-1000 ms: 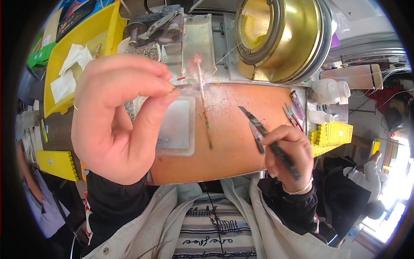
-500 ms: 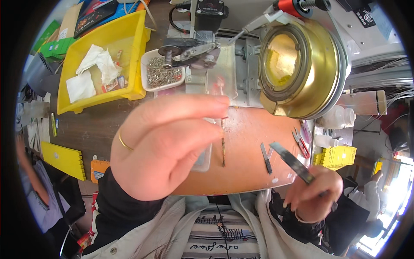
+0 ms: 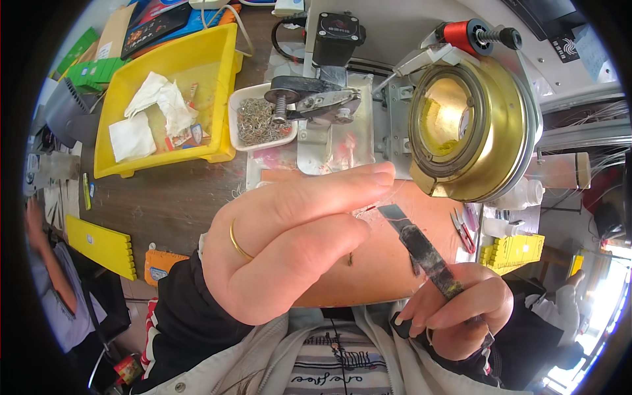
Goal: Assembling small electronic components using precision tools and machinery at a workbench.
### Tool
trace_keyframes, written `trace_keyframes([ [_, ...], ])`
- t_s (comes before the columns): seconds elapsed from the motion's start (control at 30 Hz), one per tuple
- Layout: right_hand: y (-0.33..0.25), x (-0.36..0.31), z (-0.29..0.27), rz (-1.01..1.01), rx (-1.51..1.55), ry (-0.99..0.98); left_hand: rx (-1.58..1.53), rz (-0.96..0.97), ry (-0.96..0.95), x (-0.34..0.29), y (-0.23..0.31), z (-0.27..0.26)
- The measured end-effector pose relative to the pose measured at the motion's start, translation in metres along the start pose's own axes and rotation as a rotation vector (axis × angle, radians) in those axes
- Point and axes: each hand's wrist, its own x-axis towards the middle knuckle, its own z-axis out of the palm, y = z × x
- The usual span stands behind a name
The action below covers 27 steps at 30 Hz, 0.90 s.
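Note:
My left hand, a ring on one finger, is pinched over the middle of the table. A thin red-tipped piece with fine line sticks out by its fingertips; its kind is too small to tell. My right hand grips a flat blade with a dark, worn, yellow-marked body. The blade's bare metal tip points up and left, close beside the red-tipped piece; whether they touch I cannot tell. A small black piece shows at the right hand's fingers. Behind my left hand stands a white tub of small metal hooks.
A machine with a round brass drum and a red thread spool stands at the back right. Red-handled snips lie at the right. A yellow tray with white tissue stands back left. Another person's arm shows far left.
My right hand has brought the blade up and left to my left fingertips. My left hand appears further right and lower. The view has shifted slightly, and a thin brown stick is now mostly hidden.

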Motion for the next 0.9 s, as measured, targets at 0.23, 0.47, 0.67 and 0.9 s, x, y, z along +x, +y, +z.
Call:
trace_keyframes([
  [0.23, 0.006, 0.001, 0.007, -0.043, -0.027, 0.025, 0.033, 0.011, 0.003, 0.001, 0.0, 0.0],
  [0.47, 0.006, 0.005, 0.011, 0.009, 0.017, 0.072, 0.038, 0.005, -0.029, 0.001, -0.001, -0.001],
  [0.67, 0.009, 0.011, 0.034, 0.03, 0.081, 0.175, 0.051, 0.023, 0.005, -0.005, -0.002, 0.0],
  [0.9, 0.008, 0.003, 0.031, 0.009, 0.138, 0.195, 0.054, 0.084, 0.022, -0.001, -0.003, 0.002],
])
